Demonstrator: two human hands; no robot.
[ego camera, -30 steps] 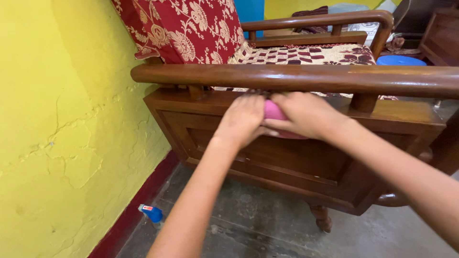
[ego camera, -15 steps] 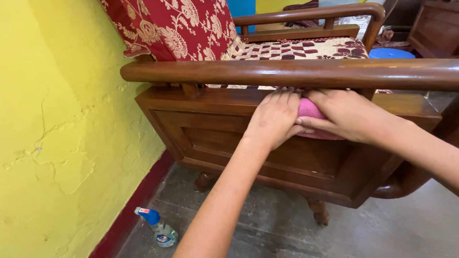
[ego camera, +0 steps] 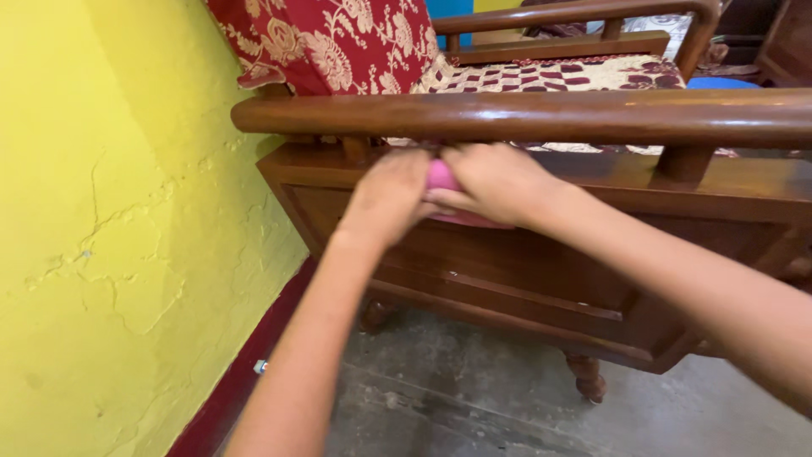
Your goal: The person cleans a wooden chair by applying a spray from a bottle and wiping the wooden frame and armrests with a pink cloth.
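Two hands (ego camera: 440, 190) around pink cloth (ego camera: 441, 176)

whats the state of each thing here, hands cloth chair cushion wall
left hand: pressed on the pink cloth, fingers bent.
right hand: gripping the pink cloth from the other side.
pink cloth: bunched between both hands, on the chair's side ledge under the armrest.
armrest: glossy, level, just above the hands.
wooden chair: upright on the floor beside the wall.
red floral cushion: leaning against the chair back.
yellow wall: cracked, paint uneven.
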